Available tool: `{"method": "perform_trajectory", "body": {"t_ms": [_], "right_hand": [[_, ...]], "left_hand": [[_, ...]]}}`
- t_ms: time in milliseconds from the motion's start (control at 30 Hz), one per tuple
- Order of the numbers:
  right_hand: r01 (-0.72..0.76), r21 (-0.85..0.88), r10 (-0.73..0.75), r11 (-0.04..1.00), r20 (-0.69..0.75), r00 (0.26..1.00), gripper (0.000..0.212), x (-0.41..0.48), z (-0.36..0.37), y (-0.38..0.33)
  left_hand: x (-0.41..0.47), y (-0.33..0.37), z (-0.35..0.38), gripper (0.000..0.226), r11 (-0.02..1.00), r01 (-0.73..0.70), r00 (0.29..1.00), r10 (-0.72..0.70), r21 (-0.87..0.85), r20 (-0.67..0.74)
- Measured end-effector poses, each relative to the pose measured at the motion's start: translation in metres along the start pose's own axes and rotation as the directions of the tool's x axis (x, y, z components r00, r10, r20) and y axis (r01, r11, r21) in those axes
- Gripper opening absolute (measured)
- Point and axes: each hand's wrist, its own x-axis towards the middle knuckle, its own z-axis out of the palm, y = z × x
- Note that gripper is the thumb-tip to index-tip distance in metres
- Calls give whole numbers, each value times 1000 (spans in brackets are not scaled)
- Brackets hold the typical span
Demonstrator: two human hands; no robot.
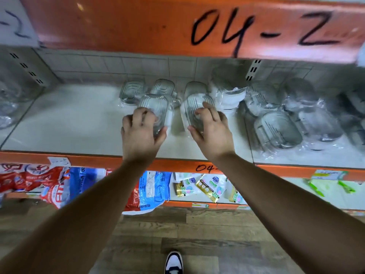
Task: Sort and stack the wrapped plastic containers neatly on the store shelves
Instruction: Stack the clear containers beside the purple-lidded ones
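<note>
Left hand (141, 133) with fingers curled over the near end of a wrapped ribbed container (155, 107), thumb against its right side; right hand (212, 131) gripping a second container (197, 105) of the same kind, fingers laid over its top and thumb at its left edge; the two lie side by side, slightly apart, near the middle of the white shelf (69, 119); just behind them, three more wrapped containers (164, 88) in a row near the tiled back wall (118, 64); to the right, a loose pile of wrapped containers (276, 129); above, an orange beam (118, 26) marked "04-2"; below, a lower shelf carrying coloured packets (154, 186); beneath, the wooden floor (207, 234) and one shoe (173, 262).
</note>
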Motion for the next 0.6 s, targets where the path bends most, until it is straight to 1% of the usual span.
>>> {"method": "perform_trajectory", "body": {"t_ms": [100, 167, 333, 500, 600], "right_hand": [[19, -5, -19, 1000, -25, 1000, 47, -42, -22, 0], [30, -20, -30, 999, -26, 999, 48, -68, -38, 0], [53, 3, -52, 999, -96, 994, 42, -116, -83, -8], [103, 60, -93, 993, -145, 985, 43, -157, -139, -19], [133, 120, -112, 984, -164, 980, 44, -175, -171, -27]], "left_hand": [[-35, 13, -21, 48, 1000, -5, 1000, 5, -23, 27], [-56, 24, -37, 48, 999, -44, 999, 44, -13, 24], [-95, 52, -82, 43, 990, -140, 989, 140, -13, -40], [-127, 83, -128, 42, 988, -153, 985, 152, -13, -83], [-147, 101, -157, 41, 979, -201, 971, 195, -28, -141]]}}
